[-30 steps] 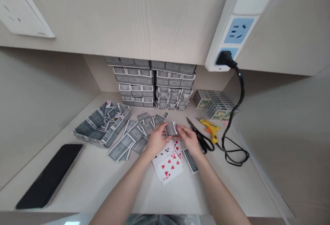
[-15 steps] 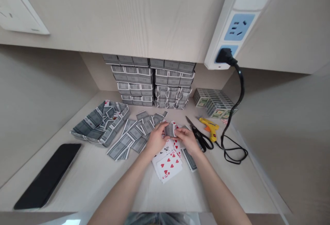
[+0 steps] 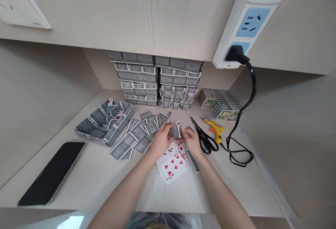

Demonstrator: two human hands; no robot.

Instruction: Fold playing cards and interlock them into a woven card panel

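Between my two hands is a folded playing card [image 3: 174, 131], its grey patterned back towards me and a white edge at its right. My left hand [image 3: 162, 139] pinches its left side. The fingers of my right hand [image 3: 191, 141] close on its right edge. Below them lie face-up playing cards [image 3: 173, 167], a six of hearts on top. Left of my left hand spread several folded grey-backed cards [image 3: 139, 134]. Under my right wrist, a grey-backed card stack [image 3: 193, 162] is partly hidden.
A tray built of cards [image 3: 105, 120] holds folded pieces at left. A black phone [image 3: 52, 173] lies near it. Stacked card boxes [image 3: 157, 78] stand at the back. Black scissors [image 3: 206, 139], a yellow glue gun [image 3: 216, 129] and its cable are at right, beside packed card decks [image 3: 223, 103].
The view has shifted slightly, so everything sits a little differently. My hands stay on the folded card, which has turned a little, and my right fingers have shifted along its edge.
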